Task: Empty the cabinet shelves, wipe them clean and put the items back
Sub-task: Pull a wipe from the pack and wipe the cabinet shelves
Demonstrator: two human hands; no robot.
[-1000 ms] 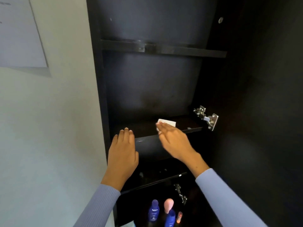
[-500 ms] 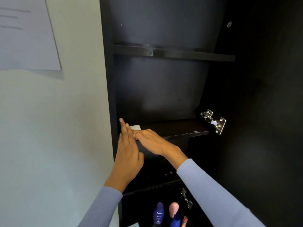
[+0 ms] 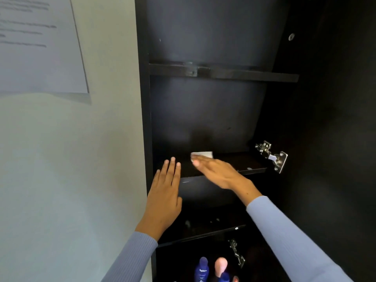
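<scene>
**Right hand flat on white wipe, mid shelf of dark cabinet**

Right hand [image 3: 218,171]: fingers straight & together, palm down, pressed flat on a small white wipe [image 3: 202,154] on the middle shelf [image 3: 248,162]. Not pinching, just pressing; only the wipe's far edge shows past the fingertips. Wipe sits toward the shelf's left half, near the front.

Left hand [image 3: 164,198]: open, fingers extended & slightly spread, palm toward the cabinet [image 3: 142,119], over its left front edge just below the mid shelf. Holds nothing. Can't tell if it actually touches the frame.

Materials: cabinet is dark, near-black, smooth panels w/ faint sheen on back wall. Upper shelf [image 3: 223,72] bare, straight edge. Metal hinge [image 3: 271,155] shiny silver, w/ screws, on right side beside the mid shelf; second hinge [image 3: 237,254] lower down. Bottom compartment: blue bottle [image 3: 201,268] w/ rounded cap, pink rounded-top bottle [image 3: 220,264] just beside it. Both sleeves light blue, fine ribbed knit. Wall left pale, matte, w/ paper sheet [image 3: 38,47]; text blurred.
</scene>
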